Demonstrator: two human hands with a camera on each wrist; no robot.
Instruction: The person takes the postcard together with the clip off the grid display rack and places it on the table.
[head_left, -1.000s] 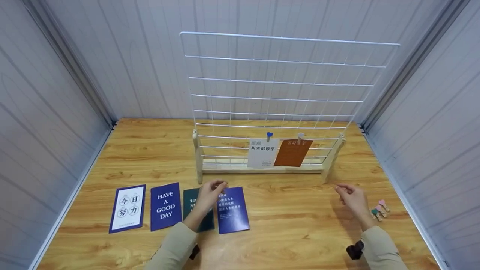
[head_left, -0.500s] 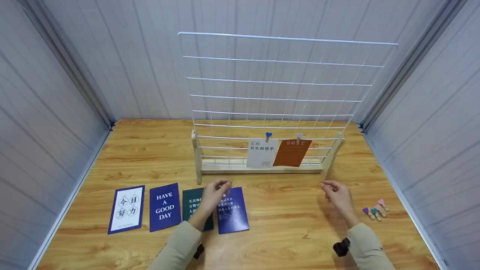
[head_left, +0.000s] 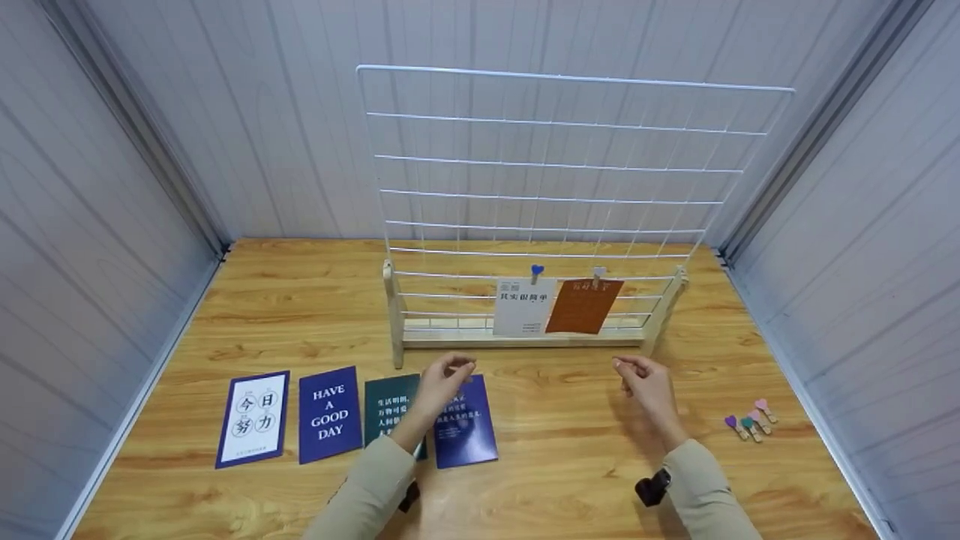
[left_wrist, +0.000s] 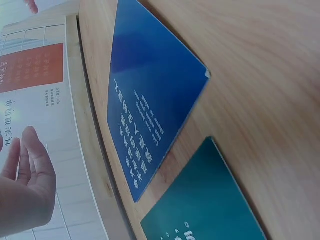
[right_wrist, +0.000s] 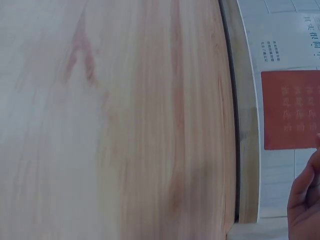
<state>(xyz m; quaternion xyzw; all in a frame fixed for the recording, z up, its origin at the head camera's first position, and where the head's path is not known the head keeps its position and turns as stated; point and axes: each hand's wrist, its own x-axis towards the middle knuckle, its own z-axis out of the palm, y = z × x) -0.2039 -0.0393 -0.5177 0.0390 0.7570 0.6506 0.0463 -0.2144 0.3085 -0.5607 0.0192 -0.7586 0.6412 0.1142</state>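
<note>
My left hand (head_left: 440, 388) hovers above the green card (head_left: 390, 405) and the blue card with white lettering (head_left: 466, 431), fingers loosely bent and holding nothing visible. In the left wrist view its thumb and fingers (left_wrist: 31, 165) stand apart from any object. On the other side, my right hand (head_left: 646, 386) is over the bare wood in front of the rack, its fingers loosely bent with no object showing in them. A white card (head_left: 523, 307) hangs from the white wire rack (head_left: 570, 199) by a blue heart clothespin (head_left: 537, 273). Beside it an orange-brown card (head_left: 585, 306) hangs, slightly tilted, by a white clothespin (head_left: 598, 274).
Further left lie a blue "HAVE A GOOD DAY" card (head_left: 327, 414) and a blue-bordered white card (head_left: 253, 420). Several heart clothespins (head_left: 751, 421) lie at the right. The rack's wooden base (head_left: 487, 342) spans the table's middle, and panel walls enclose the table.
My right hand has moved left, away from the clothespins, uncovering a purple one. The left hand has shifted slightly right over the cards. The hanging cards have stayed in place.
</note>
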